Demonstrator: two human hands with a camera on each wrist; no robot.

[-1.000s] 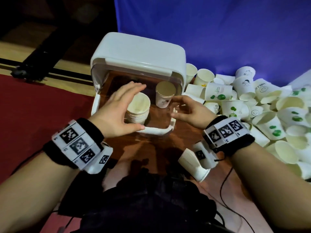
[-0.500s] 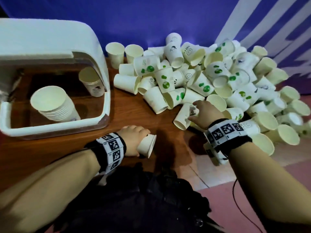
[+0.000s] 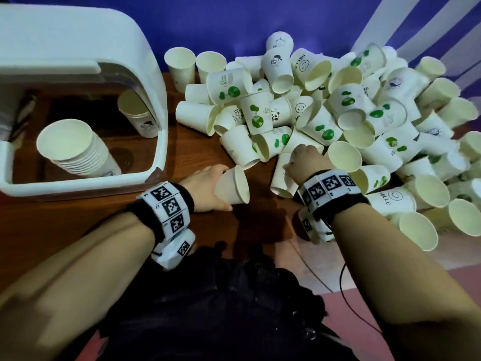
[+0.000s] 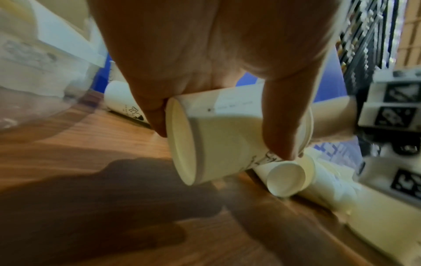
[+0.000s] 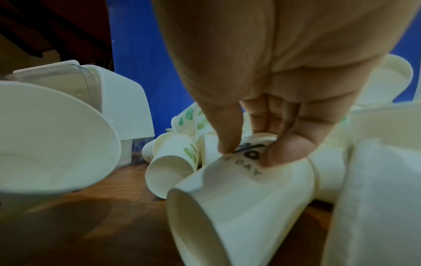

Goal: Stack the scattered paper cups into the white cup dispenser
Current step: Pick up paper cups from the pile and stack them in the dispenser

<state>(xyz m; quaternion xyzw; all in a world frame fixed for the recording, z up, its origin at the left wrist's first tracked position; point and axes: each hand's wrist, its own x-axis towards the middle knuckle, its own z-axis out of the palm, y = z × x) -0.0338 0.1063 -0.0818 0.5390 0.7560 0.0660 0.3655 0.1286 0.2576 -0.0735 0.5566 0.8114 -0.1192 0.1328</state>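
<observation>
Since half a second ago, we are lifting a plain cup [image 3: 232,187] off the table [image 3: 78,217] in our gripping left hand [image 3: 205,188], near the white dispenser [image 3: 86,178]; our right hand [image 3: 305,161] is pinching a lying cup [image 5: 241,194] at the pile's [image 3: 364,121] edge.

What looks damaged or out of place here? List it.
The lying white paper cup that the right hand pinches is dented at its wall under the fingers. The heap of scattered paper cups lies tumbled beside the white cup dispenser.

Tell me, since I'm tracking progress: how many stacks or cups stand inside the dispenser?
2: a nested stack at the front left of the dispenser, and a cup at the back right, partly hidden by the wall. More may be hidden.
</observation>
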